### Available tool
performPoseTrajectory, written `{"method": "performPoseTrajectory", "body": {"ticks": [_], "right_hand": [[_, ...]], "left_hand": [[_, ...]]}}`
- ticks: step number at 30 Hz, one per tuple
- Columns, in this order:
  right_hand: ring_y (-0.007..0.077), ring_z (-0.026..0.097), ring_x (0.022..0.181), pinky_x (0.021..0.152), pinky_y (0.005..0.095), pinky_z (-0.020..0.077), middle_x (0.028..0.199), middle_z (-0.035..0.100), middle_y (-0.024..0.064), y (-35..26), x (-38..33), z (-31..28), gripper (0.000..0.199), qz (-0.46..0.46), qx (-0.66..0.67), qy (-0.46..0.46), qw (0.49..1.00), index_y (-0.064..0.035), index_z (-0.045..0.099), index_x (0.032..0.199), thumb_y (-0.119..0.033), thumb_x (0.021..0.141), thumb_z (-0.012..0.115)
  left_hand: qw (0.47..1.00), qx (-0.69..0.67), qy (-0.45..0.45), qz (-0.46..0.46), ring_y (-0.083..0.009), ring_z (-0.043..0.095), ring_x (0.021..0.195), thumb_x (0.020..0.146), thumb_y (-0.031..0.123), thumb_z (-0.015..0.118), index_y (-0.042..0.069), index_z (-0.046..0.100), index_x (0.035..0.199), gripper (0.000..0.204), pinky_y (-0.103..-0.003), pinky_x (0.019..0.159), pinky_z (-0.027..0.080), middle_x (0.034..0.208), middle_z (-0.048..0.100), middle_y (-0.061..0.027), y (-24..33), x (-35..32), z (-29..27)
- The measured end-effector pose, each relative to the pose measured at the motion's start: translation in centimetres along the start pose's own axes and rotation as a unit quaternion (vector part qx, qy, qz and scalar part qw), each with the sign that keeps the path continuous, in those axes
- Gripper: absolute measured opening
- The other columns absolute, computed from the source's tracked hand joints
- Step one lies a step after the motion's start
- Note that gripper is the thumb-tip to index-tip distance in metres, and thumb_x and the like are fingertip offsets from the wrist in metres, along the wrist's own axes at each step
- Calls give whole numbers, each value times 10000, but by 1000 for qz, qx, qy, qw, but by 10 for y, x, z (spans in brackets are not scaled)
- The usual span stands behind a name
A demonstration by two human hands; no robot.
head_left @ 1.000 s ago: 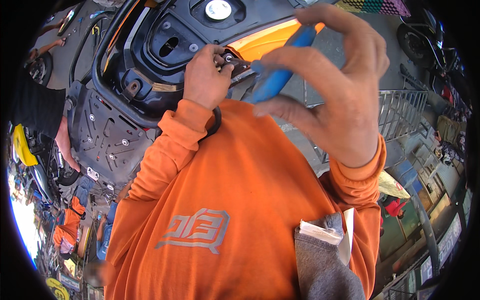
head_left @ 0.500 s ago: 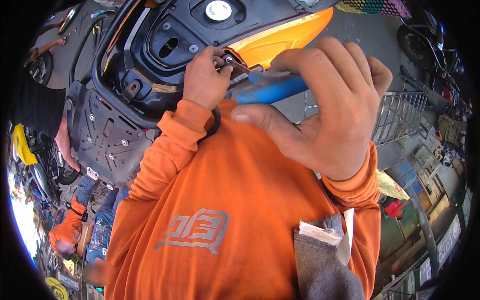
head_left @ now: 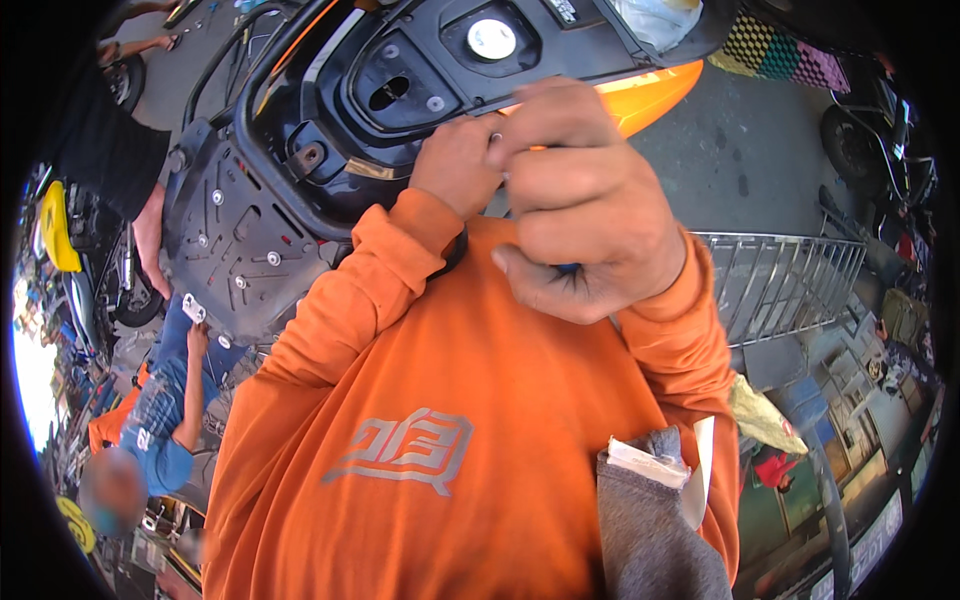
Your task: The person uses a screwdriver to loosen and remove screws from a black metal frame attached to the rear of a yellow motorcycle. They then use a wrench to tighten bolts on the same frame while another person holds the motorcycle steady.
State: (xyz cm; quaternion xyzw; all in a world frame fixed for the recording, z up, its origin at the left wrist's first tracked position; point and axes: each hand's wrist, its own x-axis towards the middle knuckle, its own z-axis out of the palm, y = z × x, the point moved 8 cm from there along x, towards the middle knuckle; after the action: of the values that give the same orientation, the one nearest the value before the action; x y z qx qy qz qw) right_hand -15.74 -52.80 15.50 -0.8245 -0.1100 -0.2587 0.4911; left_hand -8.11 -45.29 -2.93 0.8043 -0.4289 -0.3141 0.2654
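A motorcycle's black tail section lies in front of me, with an orange side panel along its near right edge. My left hand is at that near edge, fingers bent in; its fingertips, and anything between them, are hidden behind my right hand. Closer to me, my right hand is curled closed around a blue-handled screwdriver. Only a sliver of the blue handle shows beneath the fingers; the shaft is covered. A round silver cap sits on top of the tail section.
A black slotted rack plate with a tube rail juts out at left. Another person's arm hangs beside it, and a person in blue is lower left. A metal rack stands at right.
My right hand has moved left and closed its fingers over the screwdriver, which showed plainly before. My view has shifted; the motorcycle now appears farther right. The person in blue has moved.
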Motion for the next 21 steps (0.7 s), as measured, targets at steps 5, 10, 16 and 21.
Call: {"method": "performPoseTrajectory", "body": {"ticks": [5, 10, 16, 21], "right_hand": [[397, 612, 1096, 1057, 499, 414, 1213, 620, 160, 21, 2, -23, 616, 165, -59, 132, 976, -63, 575, 1298, 7, 709, 740], [289, 592, 1139, 993, 441, 446, 990, 642, 85, 4, 8, -18, 311, 181, -145, -61, 971, -90, 695, 973, 32, 688, 685], [373, 548, 1254, 969, 451, 475, 1111, 635, 114, -27, 22, -6, 226, -15, -34, -208, 977, -76, 646, 809, 74, 641, 671], [354, 588, 1219, 992, 419, 457, 1162, 656, 153, -38, 21, -90, 194, -48, -41, -77, 995, -59, 552, 774, 88, 718, 666]], "left_hand": [[997, 50, -36, 54, -434, 697, 886, 868, 223, 635, 29, 720, 929, 220, -510, 801, 556, 923, 716, -250, 2, 12, 1], [994, 84, 19, 64, -432, 704, 838, 866, 280, 652, 32, 725, 954, 273, -498, 790, 574, 862, 724, -222, -12, 19, 16], [986, -142, 29, 78, -436, 697, 918, 832, 309, 665, 76, 750, 985, 291, -493, 849, 567, 926, 727, -225, -27, 26, 17], [960, 270, -75, 21, -426, 702, 930, 841, 239, 620, 19, 758, 930, 275, -498, 854, 563, 913, 714, -268, 2, 25, 10]]}}
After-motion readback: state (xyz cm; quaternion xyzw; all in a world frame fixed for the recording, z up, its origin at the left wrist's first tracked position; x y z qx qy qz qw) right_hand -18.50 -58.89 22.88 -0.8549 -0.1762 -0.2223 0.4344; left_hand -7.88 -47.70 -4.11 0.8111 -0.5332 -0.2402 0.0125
